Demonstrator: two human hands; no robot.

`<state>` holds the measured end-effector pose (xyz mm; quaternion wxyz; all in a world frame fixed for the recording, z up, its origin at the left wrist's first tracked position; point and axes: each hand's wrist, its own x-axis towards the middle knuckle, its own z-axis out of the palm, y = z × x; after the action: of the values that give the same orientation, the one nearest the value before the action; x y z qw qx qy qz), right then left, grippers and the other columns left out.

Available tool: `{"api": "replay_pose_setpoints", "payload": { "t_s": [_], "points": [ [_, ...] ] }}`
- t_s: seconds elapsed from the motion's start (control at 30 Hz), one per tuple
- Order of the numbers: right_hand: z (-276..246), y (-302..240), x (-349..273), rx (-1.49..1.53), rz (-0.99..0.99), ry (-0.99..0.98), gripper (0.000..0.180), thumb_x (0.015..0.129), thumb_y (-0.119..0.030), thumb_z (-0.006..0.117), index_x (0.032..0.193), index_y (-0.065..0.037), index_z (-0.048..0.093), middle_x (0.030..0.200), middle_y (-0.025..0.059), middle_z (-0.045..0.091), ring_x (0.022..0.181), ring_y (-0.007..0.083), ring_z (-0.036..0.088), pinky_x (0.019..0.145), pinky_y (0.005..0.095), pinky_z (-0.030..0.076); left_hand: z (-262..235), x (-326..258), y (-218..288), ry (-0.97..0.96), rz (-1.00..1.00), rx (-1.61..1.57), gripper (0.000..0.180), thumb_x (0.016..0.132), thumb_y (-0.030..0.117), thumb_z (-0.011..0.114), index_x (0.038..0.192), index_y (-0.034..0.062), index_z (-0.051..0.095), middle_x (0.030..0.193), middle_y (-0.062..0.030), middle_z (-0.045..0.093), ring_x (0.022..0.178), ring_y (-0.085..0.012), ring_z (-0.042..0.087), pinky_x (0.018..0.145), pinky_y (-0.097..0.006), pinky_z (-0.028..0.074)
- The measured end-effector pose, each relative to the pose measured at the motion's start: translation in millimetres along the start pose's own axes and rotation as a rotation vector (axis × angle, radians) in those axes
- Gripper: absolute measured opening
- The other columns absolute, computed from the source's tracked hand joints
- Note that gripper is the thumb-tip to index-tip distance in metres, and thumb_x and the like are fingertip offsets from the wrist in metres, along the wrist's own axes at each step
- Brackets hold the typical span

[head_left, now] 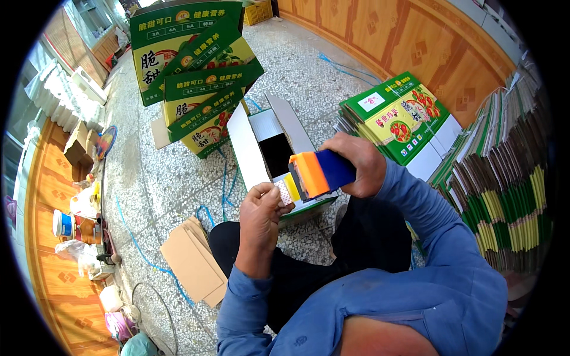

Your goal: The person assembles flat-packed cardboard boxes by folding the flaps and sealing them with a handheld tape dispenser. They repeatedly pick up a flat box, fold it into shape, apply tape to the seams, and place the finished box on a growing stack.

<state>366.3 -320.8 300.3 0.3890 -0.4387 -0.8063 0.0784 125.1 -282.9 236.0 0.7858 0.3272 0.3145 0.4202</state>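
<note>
Hands work together over an open carton (pixel 261 151) on the floor just ahead of us. Our right hand (pixel 359 163) is wrapped around an orange and blue tape dispenser (pixel 320 172), while our left hand (pixel 261 210) pinches the tape end (pixel 286 193) at its mouth. Flat green cartons (pixel 398 115) lie right of our hands, brown cardboard sheets (pixel 193 261) lower left
</note>
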Motion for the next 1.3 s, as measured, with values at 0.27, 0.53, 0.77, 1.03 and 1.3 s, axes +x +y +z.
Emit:
{"api": "replay_pose_setpoints", "payload": {
  "t_s": [0.27,0.53,0.77,1.03,1.3],
  "points": [
    [5,51,40,-0.164,0.029,0.062,0.062,0.065,-0.022,0.085,0.113,0.001,0.055,0.096,0.0192,0.061,0.085,0.0359,0.064,0.074,0.0388,0.053,-16,114,31,-0.2,0.013,0.246,0.028,0.083,-0.001,0.066,0.108,-0.0052,0.054,0.083,-0.0087,0.066,0.068,-0.0146,0.064,0.063,-0.025,0.052],
    [69,178,47,-0.112,0.247,-0.048,0.065,0.063,-0.027,0.082,0.116,-0.003,0.055,0.102,0.0195,0.062,0.092,0.037,0.064,0.08,0.0399,0.052,-64,225,-15,-0.243,0.027,0.302,0.028,0.082,-0.003,0.061,0.11,-0.002,0.053,0.08,-0.0041,0.062,0.066,-0.0124,0.061,0.057,-0.023,0.049],
    [97,192,33,-0.104,0.224,-0.007,0.063,0.066,-0.033,0.082,0.112,-0.002,0.053,0.098,0.0181,0.061,0.087,0.0363,0.064,0.076,0.0404,0.053,-89,235,-42,-0.196,-0.219,-0.018,0.025,0.081,0.001,0.066,0.103,0.0041,0.055,0.081,-0.0022,0.062,0.062,-0.0106,0.057,0.048,-0.022,0.043],
    [103,187,35,-0.188,0.198,-0.082,0.07,0.067,-0.048,0.081,0.112,-0.003,0.053,0.091,0.0152,0.059,0.081,0.0342,0.063,0.069,0.0394,0.053,-104,236,-56,-0.267,-0.246,-0.12,0.021,0.083,0.007,0.066,0.101,0.0047,0.057,0.08,-0.0045,0.063,0.06,-0.0118,0.057,0.05,-0.023,0.045],
    [106,186,39,-0.203,0.247,-0.108,0.068,0.066,-0.048,0.081,0.111,-0.005,0.053,0.092,0.0143,0.059,0.083,0.0334,0.063,0.07,0.0409,0.053,-101,234,-62,-0.23,-0.223,-0.155,0.023,0.083,0.007,0.065,0.104,0.0043,0.057,0.088,-0.0043,0.063,0.064,-0.0119,0.054,0.053,-0.024,0.043]
  ]
}}
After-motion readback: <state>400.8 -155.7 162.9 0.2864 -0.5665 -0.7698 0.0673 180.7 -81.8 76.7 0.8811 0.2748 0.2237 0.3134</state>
